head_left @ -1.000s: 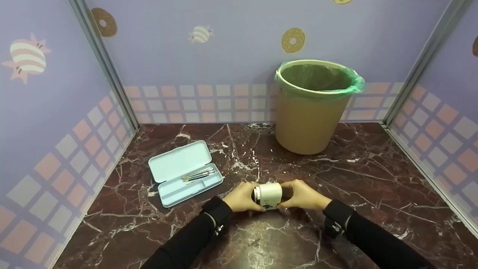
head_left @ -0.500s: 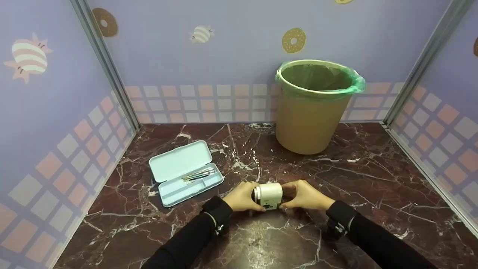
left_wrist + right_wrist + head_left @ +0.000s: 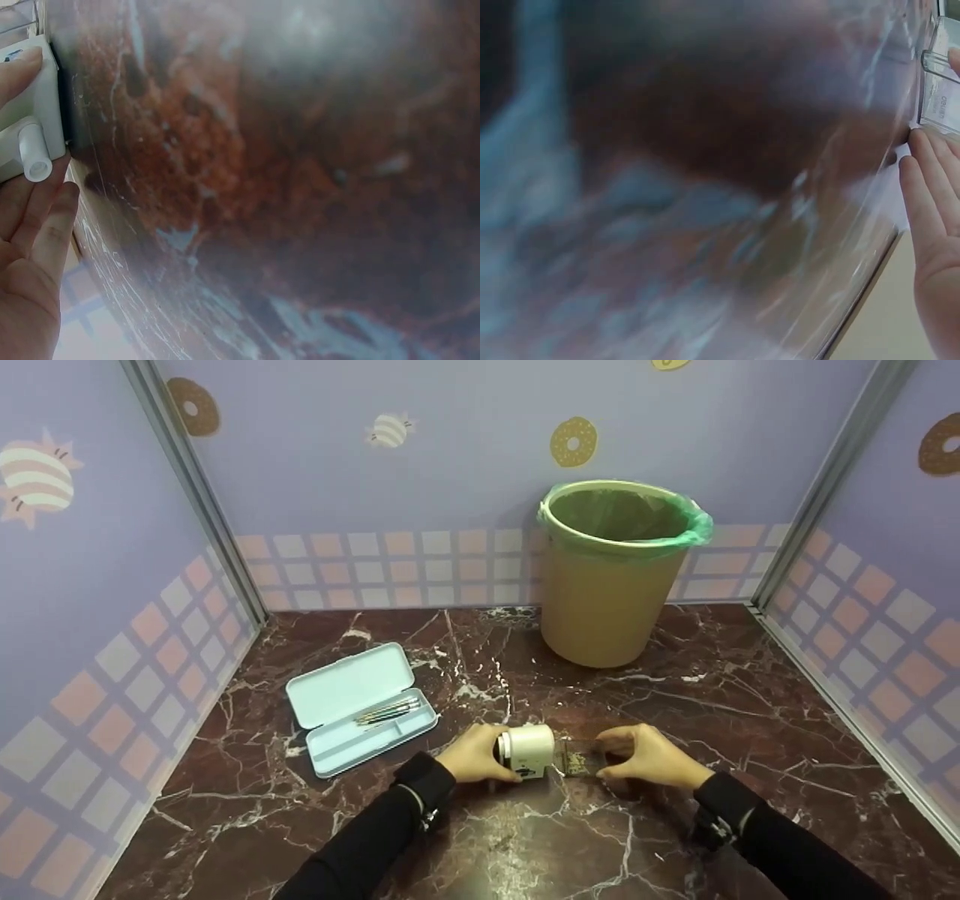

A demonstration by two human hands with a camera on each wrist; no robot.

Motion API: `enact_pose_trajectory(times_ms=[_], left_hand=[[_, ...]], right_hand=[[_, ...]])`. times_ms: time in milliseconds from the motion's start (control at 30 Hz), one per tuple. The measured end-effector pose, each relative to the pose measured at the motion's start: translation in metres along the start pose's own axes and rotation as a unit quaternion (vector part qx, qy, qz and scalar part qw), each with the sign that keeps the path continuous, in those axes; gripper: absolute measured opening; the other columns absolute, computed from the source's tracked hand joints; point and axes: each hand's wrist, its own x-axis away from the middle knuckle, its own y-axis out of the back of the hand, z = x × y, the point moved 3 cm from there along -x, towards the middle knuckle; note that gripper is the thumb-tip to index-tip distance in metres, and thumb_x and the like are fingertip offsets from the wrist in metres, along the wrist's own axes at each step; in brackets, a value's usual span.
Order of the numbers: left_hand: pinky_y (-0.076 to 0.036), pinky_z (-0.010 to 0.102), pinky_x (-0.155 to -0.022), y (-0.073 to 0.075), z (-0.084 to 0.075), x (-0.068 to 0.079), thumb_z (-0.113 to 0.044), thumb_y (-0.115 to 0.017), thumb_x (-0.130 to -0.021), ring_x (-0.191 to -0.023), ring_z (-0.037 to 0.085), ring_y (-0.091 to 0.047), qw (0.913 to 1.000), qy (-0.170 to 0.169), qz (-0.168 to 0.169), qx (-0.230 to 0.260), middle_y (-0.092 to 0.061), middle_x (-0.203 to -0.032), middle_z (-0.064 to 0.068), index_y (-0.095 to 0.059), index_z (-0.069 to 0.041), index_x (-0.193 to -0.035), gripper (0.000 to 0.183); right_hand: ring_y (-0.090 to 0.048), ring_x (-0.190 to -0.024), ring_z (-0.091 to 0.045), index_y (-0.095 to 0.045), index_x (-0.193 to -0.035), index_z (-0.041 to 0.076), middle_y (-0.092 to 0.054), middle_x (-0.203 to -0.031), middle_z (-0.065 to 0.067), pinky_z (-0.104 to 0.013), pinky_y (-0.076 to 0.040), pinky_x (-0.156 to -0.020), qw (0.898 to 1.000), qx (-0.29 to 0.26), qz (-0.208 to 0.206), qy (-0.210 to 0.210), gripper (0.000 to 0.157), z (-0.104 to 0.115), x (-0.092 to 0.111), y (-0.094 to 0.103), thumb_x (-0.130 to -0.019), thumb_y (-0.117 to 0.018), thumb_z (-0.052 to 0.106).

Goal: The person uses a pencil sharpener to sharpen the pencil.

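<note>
A white hand-crank pencil sharpener (image 3: pixel 534 742) sits on the marble-patterned table. My left hand (image 3: pixel 474 754) grips its left end. In the left wrist view, the white crank knob (image 3: pixel 34 154) sticks out beside the fingers. My right hand (image 3: pixel 654 757) pinches a clear shavings drawer (image 3: pixel 579 757) by its outer end, with fingers and thumb on either side. The drawer stands out to the right of the body, and light shavings show inside. Whether its inner end has left the body is hard to tell. The right wrist view shows the transparent drawer (image 3: pixel 939 94) only at its edge.
An open light-blue pencil case (image 3: pixel 349 686) lies to the left, with several pencils (image 3: pixel 388 711) in it. A tan trash bin (image 3: pixel 604 607) with a green liner (image 3: pixel 697 529) stands at the back right. Patterned walls (image 3: pixel 465 457) enclose the table.
My right hand has moved right, drawing the clear drawer out of the sharpener. My left hand still holds the sharpener. The head view has turned slightly right.
</note>
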Motion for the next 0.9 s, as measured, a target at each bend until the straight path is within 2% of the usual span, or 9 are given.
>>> enact_pose_trajectory(times_ms=[333,500,567,667,767,900], left_hand=[[-0.057,0.025,-0.081,0.002,-0.004,0.003,-0.019,-0.094,-0.067,-0.088,0.019,-0.073,0.9999,0.006,-0.003,-0.011,-0.078,-0.101,0.012,-0.071,-0.003,-0.112,0.053],[-0.057,0.024,-0.080,0.002,-0.004,0.002,-0.019,-0.094,-0.067,-0.088,0.019,-0.073,0.9999,0.003,-0.005,-0.016,-0.078,-0.102,0.012,-0.071,-0.002,-0.113,0.055],[-0.057,0.023,-0.079,0.001,-0.004,0.001,-0.018,-0.094,-0.067,-0.087,0.018,-0.073,0.9999,0.003,-0.003,-0.011,-0.078,-0.102,0.012,-0.071,-0.002,-0.114,0.055],[-0.056,0.023,-0.078,0.000,-0.003,0.001,-0.018,-0.094,-0.067,-0.086,0.017,-0.072,1.0000,0.004,-0.002,-0.005,-0.078,-0.101,0.013,-0.071,-0.001,-0.113,0.054],[-0.057,0.023,-0.079,0.001,-0.003,0.000,-0.018,-0.094,-0.067,-0.086,0.017,-0.072,1.0000,0.003,-0.003,-0.003,-0.078,-0.101,0.012,-0.071,-0.002,-0.113,0.054],[-0.057,0.024,-0.079,0.001,-0.003,0.000,-0.018,-0.094,-0.067,-0.086,0.016,-0.072,0.9999,-0.001,-0.006,-0.009,-0.078,-0.100,0.011,-0.072,-0.003,-0.112,0.052]], right_hand=[[-0.072,-0.113,-0.037,-0.065,-0.127,-0.006,-0.074,-0.121,-0.021,-0.038,-0.059,-0.096,0.999,0.000,-0.032,-0.014,0.059,-0.003,0.010,0.007,-0.082,-0.086,0.026],[-0.072,-0.112,-0.039,-0.065,-0.126,-0.007,-0.074,-0.121,-0.024,-0.041,-0.059,-0.096,0.998,0.003,-0.057,-0.012,0.058,0.006,0.012,0.021,-0.082,-0.085,0.025],[-0.072,-0.112,-0.039,-0.065,-0.127,-0.007,-0.073,-0.122,-0.024,-0.039,-0.059,-0.096,0.998,0.005,-0.065,-0.013,0.058,0.012,0.012,0.031,-0.083,-0.085,0.024],[-0.074,-0.110,-0.029,-0.065,-0.126,-0.006,-0.073,-0.121,-0.024,-0.031,-0.060,-0.095,0.997,-0.009,-0.074,-0.020,0.054,0.022,0.011,0.049,-0.084,-0.084,0.021],[-0.074,-0.104,-0.011,-0.063,-0.127,-0.007,-0.072,-0.122,-0.026,-0.022,-0.058,-0.091,0.995,-0.034,-0.085,-0.028,0.053,0.034,0.008,0.072,-0.084,-0.083,0.017],[-0.071,-0.096,0.005,-0.061,-0.132,-0.005,-0.070,-0.125,-0.027,-0.017,-0.058,-0.085,0.993,-0.037,-0.108,-0.043,0.056,0.054,0.005,0.107,-0.086,-0.082,0.020]])
